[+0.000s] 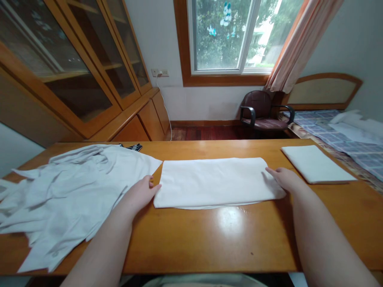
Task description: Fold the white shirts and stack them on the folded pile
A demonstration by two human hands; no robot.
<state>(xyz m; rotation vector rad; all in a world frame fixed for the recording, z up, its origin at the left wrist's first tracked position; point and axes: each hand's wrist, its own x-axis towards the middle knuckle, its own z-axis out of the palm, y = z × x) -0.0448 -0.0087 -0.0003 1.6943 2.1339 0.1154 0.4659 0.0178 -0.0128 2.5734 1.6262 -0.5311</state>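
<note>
A white cloth [214, 181], folded into a long rectangle, lies flat in the middle of the wooden table [215, 239]. My left hand [140, 193] rests at its left edge, fingers curled against the fabric. My right hand [284, 179] lies on its right end, fingers stretched out on the cloth. Neither hand lifts anything.
A loose heap of white garments [68, 187] covers the table's left part. A neatly folded white cloth [317, 164] sits at the right. A small dark object [133, 147] peeks from behind the heap. Beyond the table stand a dark armchair [263, 113], a bed [344, 131] and wooden cabinets [89, 79].
</note>
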